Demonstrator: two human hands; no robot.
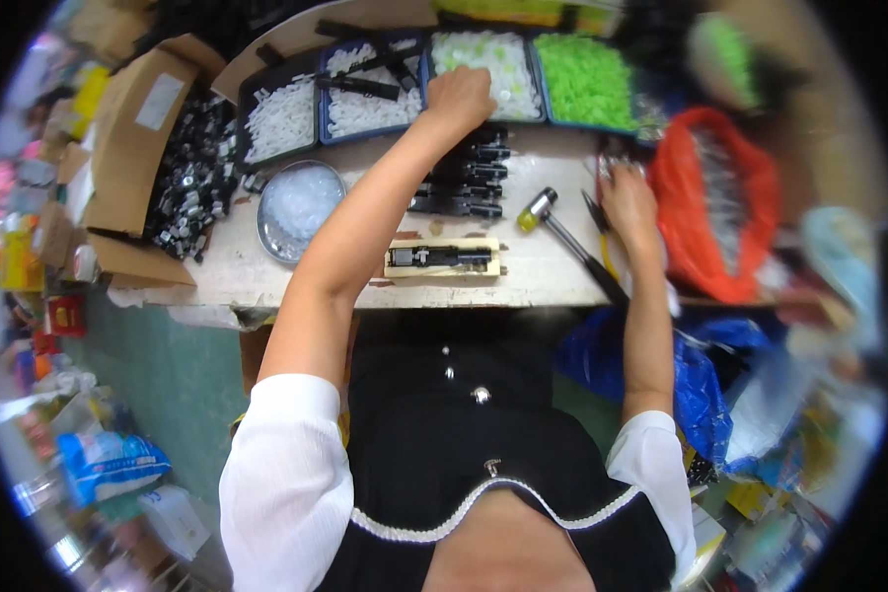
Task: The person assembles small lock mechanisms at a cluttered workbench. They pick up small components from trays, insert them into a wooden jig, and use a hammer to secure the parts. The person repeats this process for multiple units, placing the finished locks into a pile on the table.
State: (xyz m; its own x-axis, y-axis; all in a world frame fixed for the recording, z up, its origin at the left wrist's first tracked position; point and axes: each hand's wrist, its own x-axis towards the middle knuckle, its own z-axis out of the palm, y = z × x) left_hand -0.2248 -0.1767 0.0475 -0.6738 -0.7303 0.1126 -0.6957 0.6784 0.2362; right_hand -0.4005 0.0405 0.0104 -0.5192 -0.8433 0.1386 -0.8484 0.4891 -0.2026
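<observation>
My left hand (462, 96) reaches across the table to the near left part of a tray of small white and pale yellow pieces (508, 74). Its fingers are curled closed, and whatever they pinch is hidden. On the right, my right hand (629, 195) rests with bent fingertips among small shiny parts (617, 153) beside a red plastic bag (676, 197); what it grips cannot be seen. A cream block (400, 270) in front of me holds a black mechanical part (449, 257). Several similar black parts (469, 189) lie in a row behind it, below my left hand.
A hammer (562, 232) and a pointed tool with yellow handle (603, 237) lie near my right forearm. Trays of white pieces (281, 118) and green pieces (587, 79) line the back. Left are a round metal dish (266, 227) and a cardboard box (133, 148) of metal parts.
</observation>
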